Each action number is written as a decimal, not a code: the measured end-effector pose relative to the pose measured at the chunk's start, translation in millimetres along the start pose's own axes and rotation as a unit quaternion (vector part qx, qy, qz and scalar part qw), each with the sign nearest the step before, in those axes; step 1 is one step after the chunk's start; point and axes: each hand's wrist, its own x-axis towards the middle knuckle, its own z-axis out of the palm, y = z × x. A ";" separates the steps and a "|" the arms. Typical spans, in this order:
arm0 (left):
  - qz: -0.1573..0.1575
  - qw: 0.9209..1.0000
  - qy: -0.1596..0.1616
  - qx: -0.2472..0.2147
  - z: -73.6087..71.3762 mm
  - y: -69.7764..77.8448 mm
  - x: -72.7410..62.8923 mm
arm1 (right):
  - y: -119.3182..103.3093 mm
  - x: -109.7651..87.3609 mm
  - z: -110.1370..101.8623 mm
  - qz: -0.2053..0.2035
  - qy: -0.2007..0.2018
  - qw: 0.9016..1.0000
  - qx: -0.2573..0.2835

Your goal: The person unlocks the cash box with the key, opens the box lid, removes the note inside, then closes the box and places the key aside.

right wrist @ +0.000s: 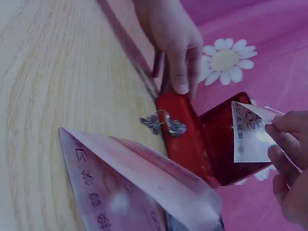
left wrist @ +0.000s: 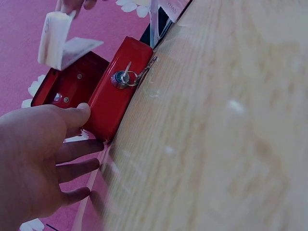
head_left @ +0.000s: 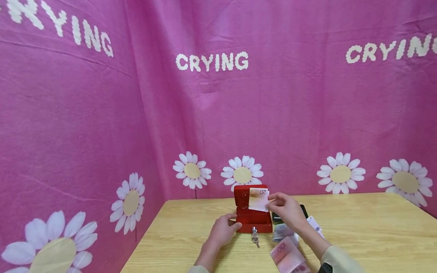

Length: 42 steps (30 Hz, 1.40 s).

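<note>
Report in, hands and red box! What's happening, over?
Left hand touching left side of red box. Right hand pinching 20 note above box. Lid open, keys at lock. Other notes lying right of box, off to the side.

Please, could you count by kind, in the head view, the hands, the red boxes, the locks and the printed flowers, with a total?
Hands: 2 (left hand, right hand)
Red boxes: 1
Locks: 1
Printed flowers: 6
Total: 10

Glossy box [left wrist: 109, 103], paper note [head_left: 258, 200], metal keys [head_left: 255, 238]
</note>
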 end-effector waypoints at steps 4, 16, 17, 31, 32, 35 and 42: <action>0.001 1.000 -0.005 -0.003 0.4 1.2 0.1 | -3.6 -4.7 -11.9 -0.011 -0.017 0.999 0.048; -0.005 1.000 -0.009 -0.010 -2.0 3.0 -1.7 | -8.8 -16.5 -34.1 -0.018 -0.055 0.992 0.112; -0.005 1.000 -0.008 -0.011 -2.0 2.8 -1.7 | -8.4 -17.5 -35.6 -0.019 -0.057 0.992 0.113; -0.007 1.000 -0.012 -0.025 -2.3 1.4 -0.4 | -8.3 -32.2 -66.7 -0.022 -0.075 0.990 0.117; -0.008 1.000 -0.011 -0.024 -2.4 1.5 -0.4 | -7.6 -33.3 -69.2 -0.021 -0.075 0.990 0.113; -0.014 1.000 -0.012 -0.021 -2.4 1.6 -0.4 | -4.9 -36.5 -76.3 -0.020 -0.077 0.991 0.106; -0.021 0.999 -0.018 -0.027 -1.6 1.3 0.1 | -0.1 -44.0 -93.4 -0.028 -0.087 0.992 0.093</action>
